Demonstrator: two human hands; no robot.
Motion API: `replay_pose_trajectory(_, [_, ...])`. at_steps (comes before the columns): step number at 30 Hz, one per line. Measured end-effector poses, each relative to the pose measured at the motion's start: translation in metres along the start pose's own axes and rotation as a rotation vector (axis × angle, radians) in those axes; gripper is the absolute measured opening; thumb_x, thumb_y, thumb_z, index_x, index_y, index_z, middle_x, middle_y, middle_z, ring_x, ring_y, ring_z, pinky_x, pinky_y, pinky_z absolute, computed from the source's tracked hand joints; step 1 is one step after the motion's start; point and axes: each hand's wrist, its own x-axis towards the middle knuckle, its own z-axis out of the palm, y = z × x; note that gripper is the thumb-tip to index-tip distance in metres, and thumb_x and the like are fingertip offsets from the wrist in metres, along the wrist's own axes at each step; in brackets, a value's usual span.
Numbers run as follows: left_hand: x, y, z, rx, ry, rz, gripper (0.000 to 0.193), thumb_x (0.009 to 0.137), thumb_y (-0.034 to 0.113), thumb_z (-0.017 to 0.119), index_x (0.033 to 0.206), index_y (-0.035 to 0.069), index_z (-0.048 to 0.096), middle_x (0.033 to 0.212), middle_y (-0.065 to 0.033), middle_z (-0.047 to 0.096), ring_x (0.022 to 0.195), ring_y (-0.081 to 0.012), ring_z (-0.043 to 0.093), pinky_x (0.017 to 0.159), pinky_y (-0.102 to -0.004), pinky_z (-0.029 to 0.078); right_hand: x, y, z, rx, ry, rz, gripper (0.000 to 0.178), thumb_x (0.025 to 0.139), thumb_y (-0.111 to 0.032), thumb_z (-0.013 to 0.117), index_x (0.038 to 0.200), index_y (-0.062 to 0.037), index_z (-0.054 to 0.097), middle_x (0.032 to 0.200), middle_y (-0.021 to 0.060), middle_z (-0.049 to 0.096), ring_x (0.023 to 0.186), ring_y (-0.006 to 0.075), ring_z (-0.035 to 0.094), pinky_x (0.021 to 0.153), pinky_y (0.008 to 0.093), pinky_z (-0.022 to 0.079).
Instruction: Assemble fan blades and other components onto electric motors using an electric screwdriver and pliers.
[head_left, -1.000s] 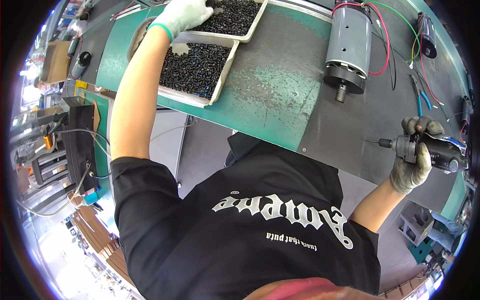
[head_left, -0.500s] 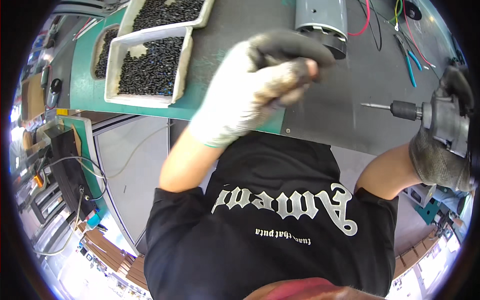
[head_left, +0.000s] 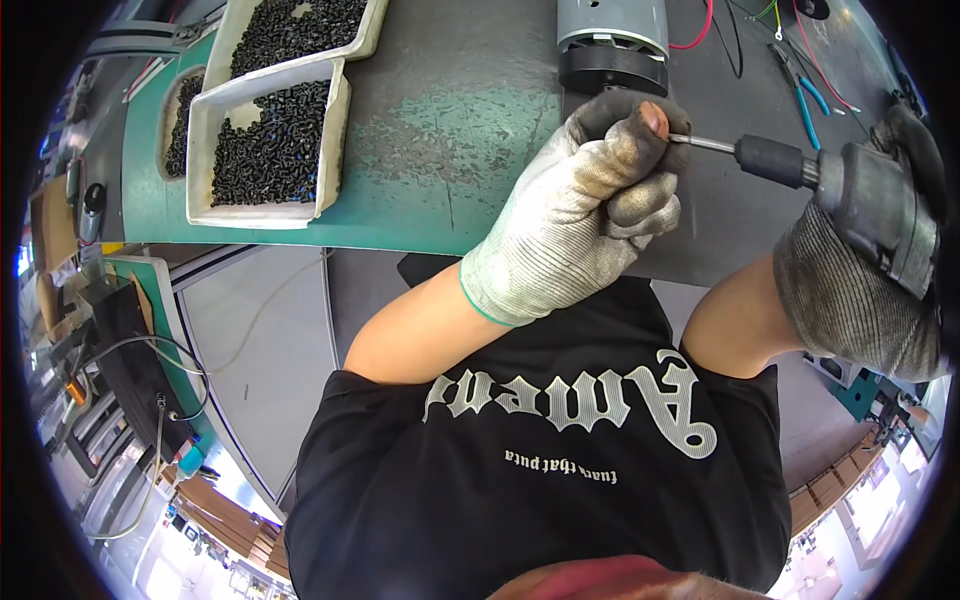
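My left hand (head_left: 585,210), in a whitish work glove with soiled fingertips and a bare thumb tip, is closed in a pinch. What lies between its fingers is too small to make out. Against those fingertips rests the bit of a grey power screwdriver (head_left: 880,205), which comes in from the right. My right hand (head_left: 850,295), in a grey ribbed glove, is wrapped round the screwdriver's body. Just beyond my left fingers lies a grey cylindrical motor (head_left: 615,22) with a black end (head_left: 610,72).
White bins (head_left: 335,150) of small black parts, perhaps screws, stand at the left on the green and dark worktop (head_left: 430,200). Blue-handled pliers (head_left: 803,105) and red (head_left: 705,25) and black wires lie at the far right.
My left hand has moved right and a little nearer, to the screwdriver's tip. The screwdriver has come left, its bit now meeting the fingertips. The view has shifted slightly.
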Motion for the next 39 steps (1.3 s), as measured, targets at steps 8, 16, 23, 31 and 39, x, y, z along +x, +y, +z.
replay_pose_trajectory(8, [0.009, 0.002, -0.014, 0.241, -0.106, 0.192, 0.035, 0.09, 0.041, 0.063, 0.103, 0.009, 0.057, 0.081, 0.0013, 0.051, 0.051, -0.005, 0.037, 0.055, -0.0216, 0.034, -0.005, -0.004, -0.023, 0.095, 0.074, 0.108, 0.025, 0.089, -0.011, 0.058, 0.111, 0.0004, 0.06, 0.104, 0.0141, 0.061, 0.089, 0.0206, 0.059, 0.072, 0.0328, 0.054])
replay_pose_trajectory(16, [0.005, 0.005, -0.001, 0.624, 0.143, 0.234, 0.042, 0.088, 0.049, 0.062, 0.094, 0.007, 0.058, 0.071, 0.0015, 0.048, 0.05, -0.0055, 0.038, 0.05, -0.0226, 0.031, -0.011, -0.002, -0.032, 0.215, 0.142, 0.212, 0.026, 0.089, -0.011, 0.056, 0.111, 0.0031, 0.059, 0.104, 0.0169, 0.061, 0.088, 0.0212, 0.058, 0.072, 0.0317, 0.053])
replay_pose_trajectory(23, [-0.008, 0.002, -0.016, 0.062, -0.066, -0.386, 0.041, 0.093, 0.048, 0.055, 0.085, 0.008, 0.054, 0.068, 0.0012, 0.048, 0.048, -0.008, 0.038, 0.046, -0.0221, 0.032, -0.015, 0.001, -0.036, 0.31, 0.192, 0.322, 0.026, 0.09, -0.011, 0.055, 0.11, 0.0055, 0.058, 0.104, 0.0194, 0.061, 0.088, 0.0217, 0.057, 0.073, 0.0308, 0.052])
replay_pose_trajectory(31, [0.008, 0.003, -0.011, 0.275, 0.452, -0.025, 0.025, 0.098, 0.031, 0.053, 0.103, 0.007, 0.055, 0.073, 0.0006, 0.049, 0.056, -0.0082, 0.043, 0.054, -0.0251, 0.038, -0.011, 0.027, -0.057, 0.424, 0.256, 0.45, 0.028, 0.09, -0.011, 0.053, 0.11, 0.0082, 0.057, 0.104, 0.0222, 0.061, 0.087, 0.0224, 0.056, 0.073, 0.0297, 0.052])
replay_pose_trajectory(39, [0.008, 0.004, -0.008, 0.001, 0.381, -0.022, 0.024, 0.099, 0.024, 0.051, 0.105, 0.001, 0.053, 0.074, -0.0002, 0.049, 0.052, -0.0066, 0.034, 0.054, -0.0227, 0.036, -0.015, 0.033, -0.034, 0.534, 0.334, 0.564, 0.029, 0.091, -0.011, 0.051, 0.109, 0.0109, 0.056, 0.104, 0.025, 0.06, 0.087, 0.023, 0.055, 0.074, 0.0287, 0.051])
